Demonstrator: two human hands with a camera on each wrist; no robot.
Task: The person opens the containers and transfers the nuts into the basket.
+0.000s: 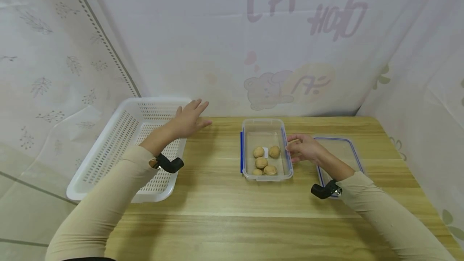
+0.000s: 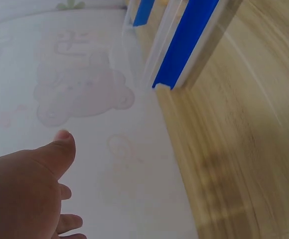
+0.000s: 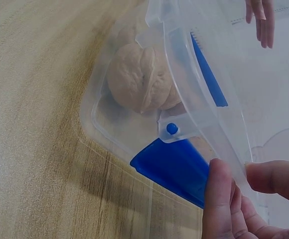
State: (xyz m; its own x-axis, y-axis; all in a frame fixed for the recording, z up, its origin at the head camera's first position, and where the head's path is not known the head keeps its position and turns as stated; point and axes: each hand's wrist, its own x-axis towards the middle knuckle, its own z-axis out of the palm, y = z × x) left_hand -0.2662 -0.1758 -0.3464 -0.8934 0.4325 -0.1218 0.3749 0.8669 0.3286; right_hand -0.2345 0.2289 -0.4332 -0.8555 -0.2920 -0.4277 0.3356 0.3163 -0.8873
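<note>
A clear plastic food container (image 1: pixel 266 177) with blue side latches stands on the table with its top off. Several walnuts (image 1: pixel 262 162) lie in its near half, beside a small white patch. My right hand (image 1: pixel 304 148) is at the container's right side, fingers bent. The right wrist view shows the thumb and fingertips gripping the rim, close by a lowered blue latch (image 3: pixel 177 169). My left hand (image 1: pixel 188 120) hovers by the right rim of a white slotted basket (image 1: pixel 123 132), fingers spread and holding nothing. In the left wrist view, its thumb (image 2: pixel 62 152) points up.
The container's clear lid (image 1: pixel 338 152), with a blue seal, lies on the table at the right, partly under my right forearm. A printed curtain (image 1: pixel 217 51) hangs behind the wooden table (image 1: pixel 217 196) and along both sides.
</note>
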